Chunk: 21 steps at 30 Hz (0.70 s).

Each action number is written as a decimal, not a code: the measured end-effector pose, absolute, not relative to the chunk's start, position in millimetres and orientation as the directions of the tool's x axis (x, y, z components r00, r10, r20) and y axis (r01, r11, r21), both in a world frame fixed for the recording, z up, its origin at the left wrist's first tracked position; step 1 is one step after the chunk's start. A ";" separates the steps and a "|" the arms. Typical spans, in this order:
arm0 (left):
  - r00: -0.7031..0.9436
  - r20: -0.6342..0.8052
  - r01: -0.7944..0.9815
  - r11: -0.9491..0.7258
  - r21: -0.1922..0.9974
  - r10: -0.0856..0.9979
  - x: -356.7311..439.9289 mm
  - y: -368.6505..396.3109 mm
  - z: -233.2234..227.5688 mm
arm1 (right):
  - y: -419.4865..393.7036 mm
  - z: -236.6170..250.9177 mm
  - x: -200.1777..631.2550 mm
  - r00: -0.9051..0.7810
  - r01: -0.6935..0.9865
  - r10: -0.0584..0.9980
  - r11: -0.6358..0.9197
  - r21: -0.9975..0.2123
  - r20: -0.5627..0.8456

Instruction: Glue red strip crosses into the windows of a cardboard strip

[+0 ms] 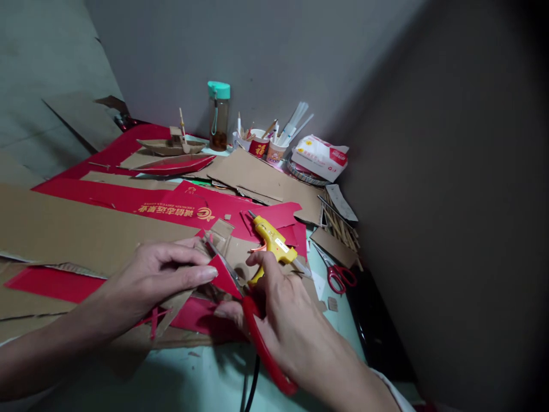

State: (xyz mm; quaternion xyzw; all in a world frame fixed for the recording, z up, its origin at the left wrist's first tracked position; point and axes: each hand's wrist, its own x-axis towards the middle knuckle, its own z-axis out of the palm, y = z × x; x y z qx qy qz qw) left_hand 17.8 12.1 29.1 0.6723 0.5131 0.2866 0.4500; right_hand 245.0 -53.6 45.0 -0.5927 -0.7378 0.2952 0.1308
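My left hand [171,272] pinches a small piece of red cardboard [223,277] between thumb and fingers. In my right hand [287,309] are red-handled scissors [261,343], whose blades lie along the edge of that red piece. Whether the blades are parted or closed is hard to make out. Just beyond my right hand lies a yellow glue gun [272,236], its nozzle pointing away to the upper left. Under and around both hands are cardboard sheets, some plain brown [86,223], others red with gold printing [171,203].
At the back stand a cardboard model boat [171,146], a bottle with a turquoise lid [219,117] and cups holding sticks [278,150]. A tissue pack [321,155] sits by the wall. Smaller scissors [337,276] and a bundle of wooden sticks [338,223] lie at the right.
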 end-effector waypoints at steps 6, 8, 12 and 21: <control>0.165 -0.075 0.456 -0.008 0.890 0.983 20.7 17.8 28.1 | -41.5 57.9 267.0 -0.174 0.788 0.983 0.105 -0.607 -0.056; 0.213 -0.032 0.476 -0.075 0.876 0.977 21.7 18.9 24.2 | -35.3 60.1 282.8 -0.098 0.841 0.994 0.105 -0.530 0.041; 0.270 0.002 0.514 -0.146 0.845 0.963 23.1 19.5 16.7 | -17.5 54.0 316.6 0.024 0.968 0.979 0.027 -0.249 0.201; -0.134 0.061 0.267 -0.023 0.963 0.989 8.0 23.8 43.1 | 11.6 16.4 357.9 0.064 0.993 0.973 -0.083 0.078 0.220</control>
